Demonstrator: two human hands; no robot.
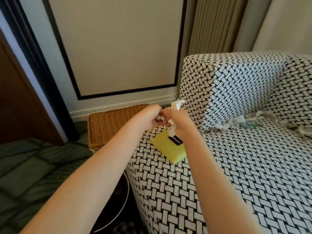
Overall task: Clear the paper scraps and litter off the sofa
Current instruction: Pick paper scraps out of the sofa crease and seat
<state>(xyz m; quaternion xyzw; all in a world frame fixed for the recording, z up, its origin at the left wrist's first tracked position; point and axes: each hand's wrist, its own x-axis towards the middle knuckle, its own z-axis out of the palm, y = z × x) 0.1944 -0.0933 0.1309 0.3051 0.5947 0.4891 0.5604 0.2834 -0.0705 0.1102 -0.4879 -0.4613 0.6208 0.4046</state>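
Gripping white torn paper scraps (176,105) w/ my right hand (177,123), fingers curled round them; left hand (149,116) pinches a bit too, hands touching above black-and-white woven sofa (236,166) seat. More loose scraps (239,119) line the back crease (yellow rectangular pad (166,149) lies nearby).

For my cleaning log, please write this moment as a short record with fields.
left hand: pinches the paper scraps
right hand: grips the same scraps, above the sofa
loose scraps: in the crease under the cushion
yellow pad: flat on the sofa
wicker basket: beside the sofa
dark bin: on the floor, by the sofa's front corner
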